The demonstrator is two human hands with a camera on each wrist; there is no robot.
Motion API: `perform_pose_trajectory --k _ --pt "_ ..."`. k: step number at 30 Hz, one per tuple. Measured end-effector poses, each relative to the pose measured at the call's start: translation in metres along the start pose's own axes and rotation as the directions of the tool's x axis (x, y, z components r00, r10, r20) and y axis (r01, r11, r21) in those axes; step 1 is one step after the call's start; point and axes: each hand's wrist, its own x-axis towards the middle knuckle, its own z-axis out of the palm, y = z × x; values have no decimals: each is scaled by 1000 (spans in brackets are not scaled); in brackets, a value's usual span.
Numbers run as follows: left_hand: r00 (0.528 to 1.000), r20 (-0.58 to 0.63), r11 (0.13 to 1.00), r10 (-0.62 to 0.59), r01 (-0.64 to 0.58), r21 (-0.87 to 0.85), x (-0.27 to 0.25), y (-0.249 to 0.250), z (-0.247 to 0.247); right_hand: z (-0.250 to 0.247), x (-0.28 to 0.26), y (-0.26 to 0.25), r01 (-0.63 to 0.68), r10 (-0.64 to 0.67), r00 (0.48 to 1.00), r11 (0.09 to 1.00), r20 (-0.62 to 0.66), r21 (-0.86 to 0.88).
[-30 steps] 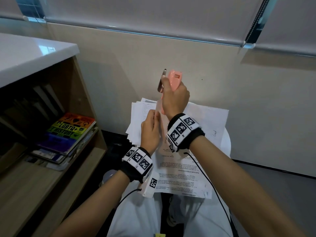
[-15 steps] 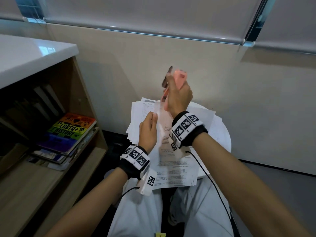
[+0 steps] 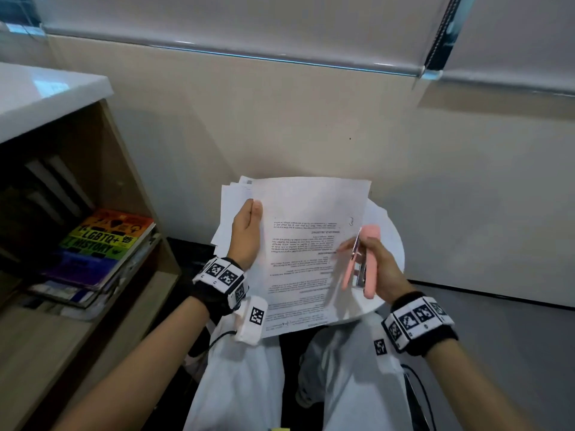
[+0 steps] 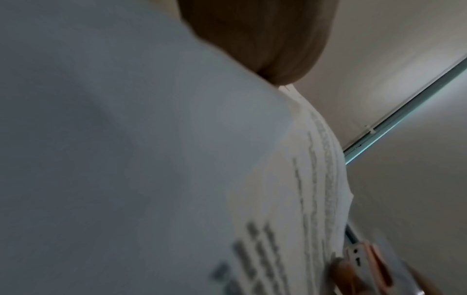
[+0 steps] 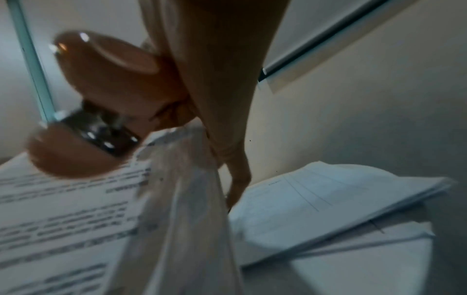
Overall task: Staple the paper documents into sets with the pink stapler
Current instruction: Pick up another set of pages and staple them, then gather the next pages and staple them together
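Note:
My right hand [image 3: 384,272] grips the pink stapler [image 3: 369,233] at the right edge of a printed paper set [image 3: 311,244]. The stapler's metal jaw stands apart from its pink base, blurred by motion. My left hand [image 3: 247,234] holds the set by its left edge, thumb and fingers pressed together on it. The set lies face up over the loose paper stack [image 3: 227,213]. In the left wrist view the printed sheet [image 4: 290,179] fills the frame, with the stapler [image 4: 364,263] at the bottom right. The right wrist view shows the stapler [image 5: 101,95] close up over the printed text.
The papers rest on a small round white table [image 3: 390,244] against a beige wall. A wooden bookshelf [image 3: 130,188] stands at the left with a rainbow-covered book [image 3: 105,241] on a pile. My white-trousered knees [image 3: 249,384] are below the table. More stacked sheets [image 5: 328,199] lie beyond the stapler.
My right hand has dropped from above the papers down to the right with the stapler. The paper set has swung from edge-on to flat and face up. My left hand shifted left.

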Motion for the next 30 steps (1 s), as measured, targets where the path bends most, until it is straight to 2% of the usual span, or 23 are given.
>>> perform_pose_trajectory --k 2,4,6,8,9,11,13,15,19,22,24,25,26,27,29,30 --pt "1000 -21 999 -21 21 40 2 -5 6 -8 3 14 -92 90 995 994 -40 -50" --pt "997 -27 993 -66 68 96 6 -17 5 -21 9 20 -143 127 980 985 -155 -95" --pt "988 -4 984 -157 156 90 10 -33 -2 -37 20 17 -194 136 939 968 -316 -161" --pt "984 -45 955 -174 180 237 17 -54 -13 -55 32 8 -239 126 893 946 -432 -219" --pt "982 -75 915 -175 190 357 22 -64 -18 -63 40 3 -252 121 877 940 -465 -231" --pt "961 -152 757 -230 275 592 31 -82 -26 -76 57 -4 -282 142 856 934 -496 -219" --pt "917 -241 604 -316 391 694 36 -94 -27 -84 78 -6 -313 168 843 925 -512 -213" --pt "886 -296 509 -357 450 734 40 -102 -27 -89 101 -4 -355 179 826 902 -534 -246" --pt "865 -340 391 -370 477 787 46 -113 -26 -97 140 11 -416 145 796 836 -588 -358" --pt "853 -368 351 -371 495 795 49 -116 -26 -107 159 26 -465 137 786 775 -603 -429" --pt "843 -372 338 -389 507 793 51 -114 -25 -108 165 33 -530 141 771 681 -620 -505" --pt "838 -376 324 -396 511 796 51 -113 -25 -105 164 35 -566 115 765 589 -633 -577" --pt "838 -377 310 -394 507 804 51 -111 -25 -98 160 33 -579 57 768 487 -638 -653" --pt "852 -368 305 -372 487 818 49 -111 -26 -91 156 33 -558 -13 780 437 -625 -705" --pt "933 -260 373 -249 340 863 45 -115 -27 -74 139 30 -442 -175 812 438 -557 -783" --pt "975 -134 444 -176 200 873 43 -119 -28 -65 127 29 -377 -209 835 458 -510 -805"
